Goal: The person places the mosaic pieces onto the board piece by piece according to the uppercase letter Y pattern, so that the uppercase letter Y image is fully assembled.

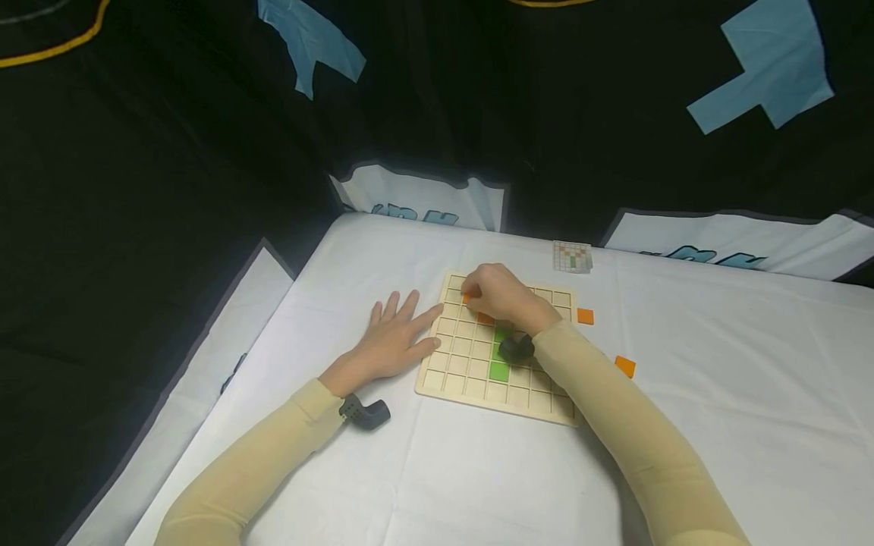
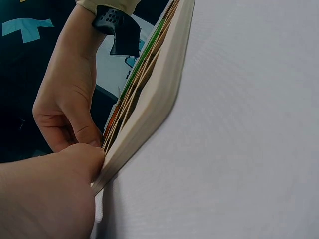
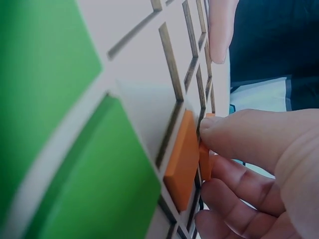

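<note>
A pale wooden grid board (image 1: 451, 364) lies on the white-covered table. My right hand (image 1: 504, 294) is over its upper left part, thumb and fingers pinching an orange square tile (image 3: 205, 159) at the grid cells. Beside that tile, another orange tile (image 3: 183, 164) sits on the board. Green tiles (image 1: 499, 371) form a column near the middle, partly hidden by the right wrist's camera. My left hand (image 1: 392, 341) lies flat with fingers spread, its thumb and index finger touching the board's left edge.
Two loose orange tiles, one by the board's right edge (image 1: 585, 316) and another nearer the right forearm (image 1: 624, 367), lie on the cloth. A small card with a printed grid pattern (image 1: 572, 256) rests near the table's far edge. Dark curtains (image 1: 546, 152) hang behind.
</note>
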Tool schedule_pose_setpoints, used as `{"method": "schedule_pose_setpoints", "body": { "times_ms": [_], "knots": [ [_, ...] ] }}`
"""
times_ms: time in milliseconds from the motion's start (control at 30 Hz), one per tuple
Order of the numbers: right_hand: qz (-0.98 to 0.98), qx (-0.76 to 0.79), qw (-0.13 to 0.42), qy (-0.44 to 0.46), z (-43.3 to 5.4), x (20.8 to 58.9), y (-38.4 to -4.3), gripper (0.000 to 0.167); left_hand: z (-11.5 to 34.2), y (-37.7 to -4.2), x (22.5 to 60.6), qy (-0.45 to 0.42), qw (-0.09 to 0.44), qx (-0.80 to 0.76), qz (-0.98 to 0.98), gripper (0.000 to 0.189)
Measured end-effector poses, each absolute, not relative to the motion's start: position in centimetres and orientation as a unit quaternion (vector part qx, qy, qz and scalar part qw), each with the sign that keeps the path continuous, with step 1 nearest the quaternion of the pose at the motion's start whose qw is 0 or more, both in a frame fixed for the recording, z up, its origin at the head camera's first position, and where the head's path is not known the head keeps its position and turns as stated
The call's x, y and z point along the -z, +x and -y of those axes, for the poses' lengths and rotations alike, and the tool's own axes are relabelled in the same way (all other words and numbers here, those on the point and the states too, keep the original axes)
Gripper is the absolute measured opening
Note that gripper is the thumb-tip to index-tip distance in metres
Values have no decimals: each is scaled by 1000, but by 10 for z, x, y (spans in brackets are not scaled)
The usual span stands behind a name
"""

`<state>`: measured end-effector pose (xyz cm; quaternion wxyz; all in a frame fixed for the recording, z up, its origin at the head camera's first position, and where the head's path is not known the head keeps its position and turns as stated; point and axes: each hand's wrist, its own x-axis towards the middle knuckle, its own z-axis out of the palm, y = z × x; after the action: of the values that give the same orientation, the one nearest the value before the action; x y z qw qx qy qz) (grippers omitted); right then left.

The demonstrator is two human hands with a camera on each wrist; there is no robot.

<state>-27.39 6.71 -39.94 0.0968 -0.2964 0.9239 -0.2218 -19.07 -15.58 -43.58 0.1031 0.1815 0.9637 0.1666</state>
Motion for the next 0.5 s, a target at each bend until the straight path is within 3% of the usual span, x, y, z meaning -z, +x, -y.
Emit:
{"method": "schedule_pose_setpoints", "body": {
  "times_ms": [500],
  "knots": [
    [-928,212,87,-293,-66,398,-271,11,155,-190,435,179,105,-164,-964,65]
  ]
}}
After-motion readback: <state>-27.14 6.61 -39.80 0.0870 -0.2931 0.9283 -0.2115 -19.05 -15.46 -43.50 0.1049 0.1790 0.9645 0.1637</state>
